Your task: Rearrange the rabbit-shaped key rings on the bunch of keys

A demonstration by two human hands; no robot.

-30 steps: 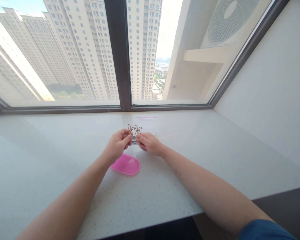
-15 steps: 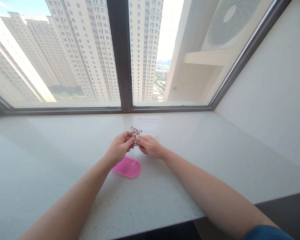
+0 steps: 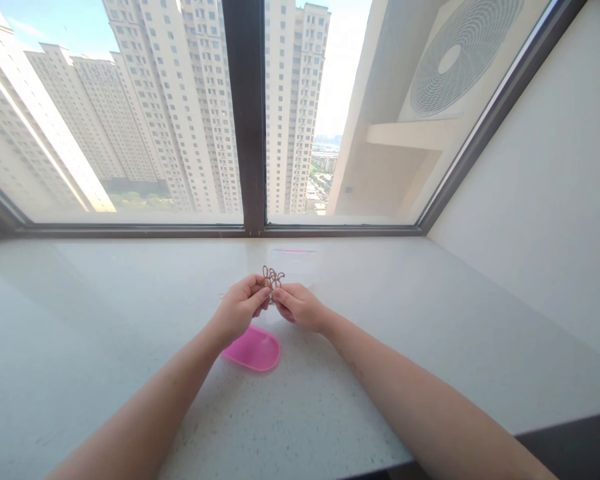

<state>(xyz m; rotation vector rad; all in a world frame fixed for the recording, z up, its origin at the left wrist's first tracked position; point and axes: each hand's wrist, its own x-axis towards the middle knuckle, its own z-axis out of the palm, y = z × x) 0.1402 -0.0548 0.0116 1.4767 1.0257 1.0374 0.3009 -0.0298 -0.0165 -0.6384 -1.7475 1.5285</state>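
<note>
Thin copper-coloured wire clips (image 3: 274,274), bent into loops like rabbit ears, stick up between my hands above the sill. My left hand (image 3: 240,305) pinches their left side between thumb and fingers. From the other side my right hand (image 3: 300,307) pinches them too, its thumb nearly touching the left one. The lower part of the clips is covered by my fingertips, so how they are joined I cannot tell. Below my left hand lies a pink oval tray (image 3: 260,351), its left end hidden by my wrist.
Behind my hands a clear plastic bag with a pink strip (image 3: 294,251) lies flat on the white speckled windowsill (image 3: 380,300). A dark window frame (image 3: 253,167) bounds the sill at the back, and a white wall (image 3: 540,220) at the right.
The whole view has shifted slightly, so everything sits a little lower in the picture. Both hands keep their pinch on the wire clips, with no clear change in grip.
</note>
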